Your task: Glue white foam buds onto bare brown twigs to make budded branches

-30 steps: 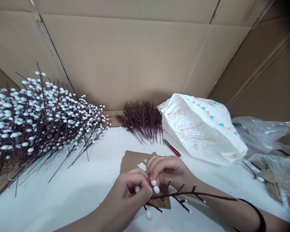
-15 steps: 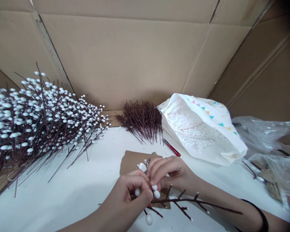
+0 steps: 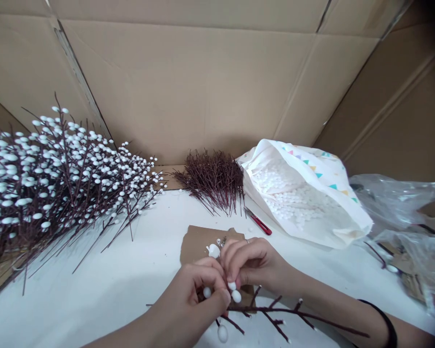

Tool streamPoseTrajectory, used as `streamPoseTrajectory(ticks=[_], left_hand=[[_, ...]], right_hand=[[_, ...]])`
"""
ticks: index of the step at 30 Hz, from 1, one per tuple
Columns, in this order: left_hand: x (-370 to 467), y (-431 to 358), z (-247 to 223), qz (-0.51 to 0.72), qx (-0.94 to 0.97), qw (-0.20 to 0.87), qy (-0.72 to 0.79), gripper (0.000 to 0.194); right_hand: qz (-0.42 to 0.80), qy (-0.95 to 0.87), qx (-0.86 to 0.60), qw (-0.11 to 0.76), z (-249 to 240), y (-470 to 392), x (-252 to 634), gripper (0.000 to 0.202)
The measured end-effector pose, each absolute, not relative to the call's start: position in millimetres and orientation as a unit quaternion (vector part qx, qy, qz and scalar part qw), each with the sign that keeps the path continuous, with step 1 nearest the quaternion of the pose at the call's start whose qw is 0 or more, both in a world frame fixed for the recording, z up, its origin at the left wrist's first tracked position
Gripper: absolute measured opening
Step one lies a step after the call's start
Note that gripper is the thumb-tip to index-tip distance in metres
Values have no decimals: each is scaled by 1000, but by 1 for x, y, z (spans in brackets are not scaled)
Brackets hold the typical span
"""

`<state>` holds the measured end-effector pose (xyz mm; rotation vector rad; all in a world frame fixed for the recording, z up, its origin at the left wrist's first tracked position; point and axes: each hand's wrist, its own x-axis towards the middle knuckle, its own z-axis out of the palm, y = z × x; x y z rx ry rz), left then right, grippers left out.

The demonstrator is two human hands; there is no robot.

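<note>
My left hand (image 3: 203, 292) is closed on a dark brown artificial branch (image 3: 271, 309), which stretches out to the right in front of my right forearm. Some of its twigs carry white oval berries, one hanging low (image 3: 222, 333); those on the right have bare pale tips. My right hand (image 3: 252, 261) pinches a white berry (image 3: 232, 285) at a twig beside the left fingertips. Just below it another berry (image 3: 236, 296) shows. Beneath both hands lies a piece of brown cardboard (image 3: 197, 239) with a white blob (image 3: 213, 250), perhaps glue, on it.
Berry-covered branches (image 3: 65, 174) are heaped at left. Bare brown stems (image 3: 213, 181) lie at the back, near a red utility knife (image 3: 259, 222). An open white bag (image 3: 333, 193) holds many loose white berries. Clear plastic bags (image 3: 395, 198) sit at far right, before cardboard walls (image 3: 188, 87).
The branch's right end has dipped slightly toward me. My right fingers have shifted a little at the berry; both hands keep nearly the same place.
</note>
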<state>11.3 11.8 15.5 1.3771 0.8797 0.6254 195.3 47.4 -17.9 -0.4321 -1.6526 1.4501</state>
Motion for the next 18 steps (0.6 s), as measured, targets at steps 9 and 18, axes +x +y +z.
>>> streamPoseTrajectory(ticks=[9,18], left_hand=[[9,14,17,273,619,635,373,25],[9,12,17,279,615,637,372,26]], right_hand=[[613,-609,-190,466,-36,44,194,4],[633,-587,-185,469,-37,41,192,10]])
